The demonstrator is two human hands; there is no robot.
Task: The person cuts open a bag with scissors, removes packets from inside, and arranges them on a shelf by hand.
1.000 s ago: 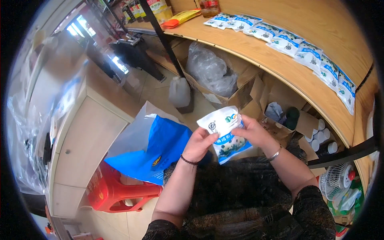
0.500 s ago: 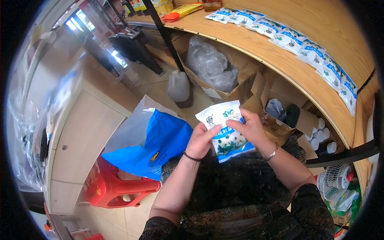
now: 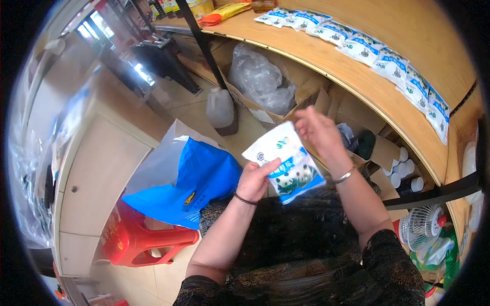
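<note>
My left hand (image 3: 253, 182) grips a white and blue plastic packet of salt (image 3: 291, 171) by its left side, the thumb lying across the front. The packet is tilted in front of my body. Just off its upper right edge, my right hand (image 3: 324, 135) is raised with nothing in it, fingers apart and a little blurred. Similar salt packets (image 3: 362, 49) lie in an overlapping row along the wooden shelf (image 3: 306, 51) to the far right. Left of my left hand, a large blue plastic bag (image 3: 189, 178) with a clear upper part stands on a red stool (image 3: 138, 239).
Under the shelf are cardboard boxes, one holding crumpled clear plastic (image 3: 263, 79), another near several white-capped bottles (image 3: 406, 171). A translucent jug (image 3: 220, 109) stands on the floor. A pale cabinet (image 3: 97, 188) is at left, a black shelf post (image 3: 204, 46) ahead, a white fan (image 3: 421, 227) at lower right.
My right hand has let go of the salt packet and lifted up and away from it. The left hand keeps hold, and the packet has tilted. The view has shifted slightly.
</note>
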